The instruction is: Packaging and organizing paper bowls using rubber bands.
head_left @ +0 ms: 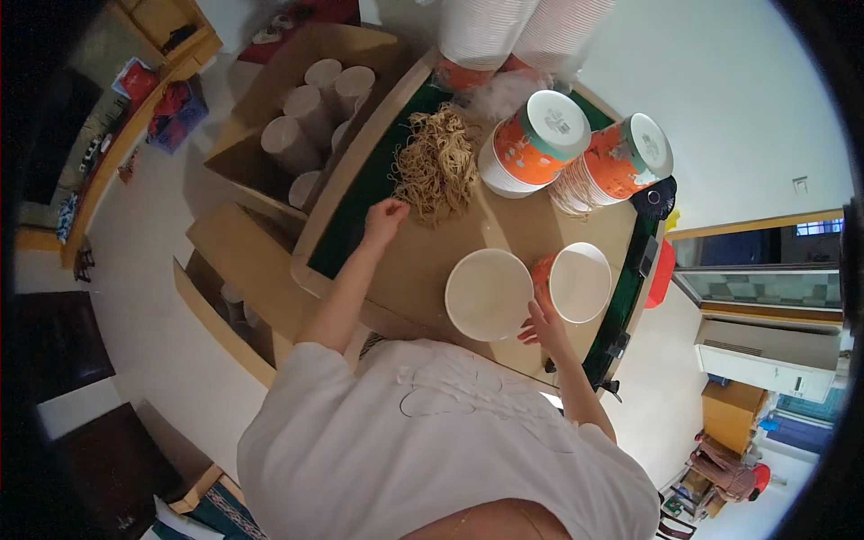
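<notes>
My left hand (387,221) is closed, its fingertips pinched together by the lower left edge of a tangled heap of tan rubber bands (436,164). Whatever it may hold is too small to make out. On the cardboard-covered table, a large white paper bucket (489,295) stands with its open mouth up. My right hand (545,326) has its fingers apart beside that bucket's right side, seeming to touch it. Just to the right stands a second paper bucket (580,283), white inside and orange outside, also mouth up and tilted in view.
Two upside-down stacks of orange-and-green paper buckets (531,148) (623,162) stand at the back right. Tall white stacks (486,31) rise behind them. Left of the table (423,270), an open carton (256,121) holds several wrapped white stacks; another carton (211,315) sits nearer.
</notes>
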The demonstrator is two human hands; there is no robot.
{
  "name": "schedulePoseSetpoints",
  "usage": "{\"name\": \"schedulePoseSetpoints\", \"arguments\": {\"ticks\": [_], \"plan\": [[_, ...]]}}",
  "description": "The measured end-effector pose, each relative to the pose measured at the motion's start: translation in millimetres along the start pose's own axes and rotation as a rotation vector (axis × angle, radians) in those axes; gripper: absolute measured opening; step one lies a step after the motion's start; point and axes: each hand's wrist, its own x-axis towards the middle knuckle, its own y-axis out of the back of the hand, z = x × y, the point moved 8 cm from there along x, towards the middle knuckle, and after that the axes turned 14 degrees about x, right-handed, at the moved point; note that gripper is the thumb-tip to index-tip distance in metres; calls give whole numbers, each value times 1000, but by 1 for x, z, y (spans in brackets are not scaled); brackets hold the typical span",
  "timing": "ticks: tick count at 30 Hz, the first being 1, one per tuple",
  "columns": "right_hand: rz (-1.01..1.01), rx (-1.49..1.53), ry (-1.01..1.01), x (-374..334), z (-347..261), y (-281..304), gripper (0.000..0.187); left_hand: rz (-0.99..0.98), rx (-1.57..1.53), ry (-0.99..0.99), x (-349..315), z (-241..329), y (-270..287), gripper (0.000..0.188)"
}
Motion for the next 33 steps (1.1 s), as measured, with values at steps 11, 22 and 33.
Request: {"name": "schedulePoseSetpoints", "arguments": {"ticks": [11, 22, 33], "plan": [[209, -434, 533, -53, -48, 66, 12, 515, 725, -349, 38, 111, -44, 16], [52, -347, 706, -61, -69, 65, 14, 229, -2, -691, 47, 218, 34, 14], [-113, 19, 1064, -80, -202, -20, 15, 92, 113, -879, -81, 377, 79, 8]]}}
